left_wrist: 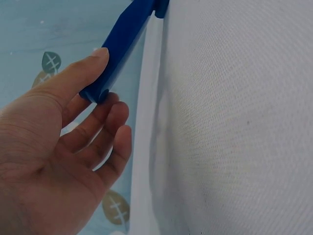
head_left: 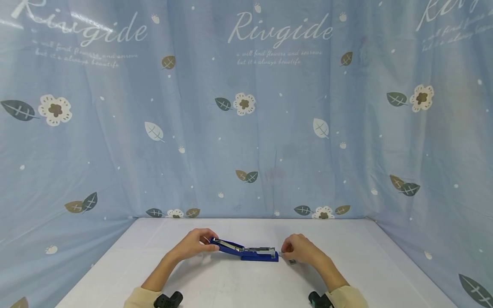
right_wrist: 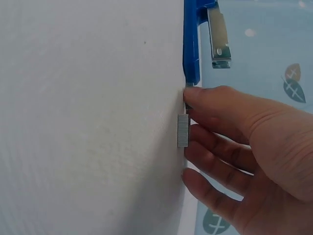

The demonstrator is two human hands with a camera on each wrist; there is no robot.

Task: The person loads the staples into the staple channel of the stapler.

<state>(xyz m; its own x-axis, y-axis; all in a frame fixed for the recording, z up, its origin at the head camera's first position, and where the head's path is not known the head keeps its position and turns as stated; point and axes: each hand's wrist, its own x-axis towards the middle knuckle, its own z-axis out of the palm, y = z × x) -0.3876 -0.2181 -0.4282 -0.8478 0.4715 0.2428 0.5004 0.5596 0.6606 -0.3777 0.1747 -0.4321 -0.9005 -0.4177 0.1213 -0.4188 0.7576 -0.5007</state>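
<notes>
the stapler [head_left: 259,257] is on the table [head_left: 219,286] between both hands, unfolded: base at right, cover angled upward to the left. the left hand [head_left: 198,244] pinches the cover's free end between thumb and fingers; its outer fingers are loosely bent. the right hand [head_left: 302,249] is at the base's right end, thumb and index finger set narrow on a small grey piece [right_wrist: 189,86], mostly hidden by the thumb. its remaining fingers are bent and spaced beside a staple strip [right_wrist: 182,130]; contact with the strip cannot be determined.
</notes>
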